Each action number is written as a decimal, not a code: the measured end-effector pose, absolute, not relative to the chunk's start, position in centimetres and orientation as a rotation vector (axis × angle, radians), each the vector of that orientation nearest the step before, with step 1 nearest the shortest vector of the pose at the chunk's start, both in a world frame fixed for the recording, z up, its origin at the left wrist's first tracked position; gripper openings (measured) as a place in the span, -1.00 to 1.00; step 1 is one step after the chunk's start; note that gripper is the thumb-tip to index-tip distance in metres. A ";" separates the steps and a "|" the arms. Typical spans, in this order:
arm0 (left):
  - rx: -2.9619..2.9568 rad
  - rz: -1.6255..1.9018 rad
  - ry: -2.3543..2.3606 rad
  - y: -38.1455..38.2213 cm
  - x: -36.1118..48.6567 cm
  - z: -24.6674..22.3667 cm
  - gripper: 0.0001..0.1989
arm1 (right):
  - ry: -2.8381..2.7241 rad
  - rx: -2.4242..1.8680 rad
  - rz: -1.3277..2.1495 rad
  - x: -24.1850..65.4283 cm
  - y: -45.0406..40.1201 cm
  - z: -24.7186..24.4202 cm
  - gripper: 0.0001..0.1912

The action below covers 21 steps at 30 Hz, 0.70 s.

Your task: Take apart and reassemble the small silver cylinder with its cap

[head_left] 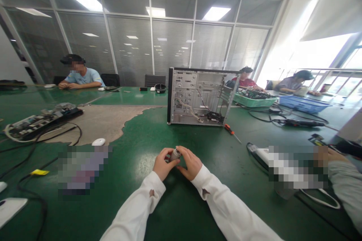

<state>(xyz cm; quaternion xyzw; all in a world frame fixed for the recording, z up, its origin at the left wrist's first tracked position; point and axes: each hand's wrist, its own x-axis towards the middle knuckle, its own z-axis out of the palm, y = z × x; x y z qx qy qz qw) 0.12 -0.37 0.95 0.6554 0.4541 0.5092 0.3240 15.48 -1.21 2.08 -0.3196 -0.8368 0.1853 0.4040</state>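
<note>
"So, what have the hands got?"

"A small, round, grey thing like a short tube (175, 154). It is held just above the shiny green table (141, 184), in front of the person. The left hand (162, 163) is closed around it, thumb and fingers bent in. The right hand (191, 163) has its fingertips at the top end, with its thumb apart below — I can't tell if that hand grips it."

"What else is around?"

"Past the hands stands a big silver metal computer case with a black edge (195, 94). Its side is open, and it hides part of the table behind it. An orange and black screwdriver (231, 131) lies by its bottom corner. Farther right there's a green plastic basket (254, 101) full of cords, next to a blue plastic basket (304, 103). On the left, a long black tray of parts (45, 120) lies among black cords. At the right edge, another person's grey sleeve (343, 184) reaches in."

"Any words to read?"

"There's a bright yellow tag (40, 172) on a black cord, and a little white label (213, 119) inside the case — both too small to read. Fingers cover most of the grey thing."
</note>
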 end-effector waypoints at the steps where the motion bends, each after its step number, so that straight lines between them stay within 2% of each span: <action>1: 1.735 1.365 1.208 -0.4 0.1 1.1 -0.72 | -2.095 -0.799 0.488 15.4 -1.3 2.0 -0.35; 5: 1.768 1.456 1.283 -0.5 -0.1 1.4 -0.71 | -1.969 -0.797 0.570 15.1 -1.5 1.8 -0.37; 13: 2.018 1.468 1.346 -0.4 -0.3 1.2 -0.76 | -1.895 -0.823 0.568 15.0 -1.5 2.1 -0.69; 21: 2.267 1.387 1.394 -0.6 0.0 1.2 -0.78 | -1.890 -0.818 0.516 15.3 -0.9 1.6 -0.77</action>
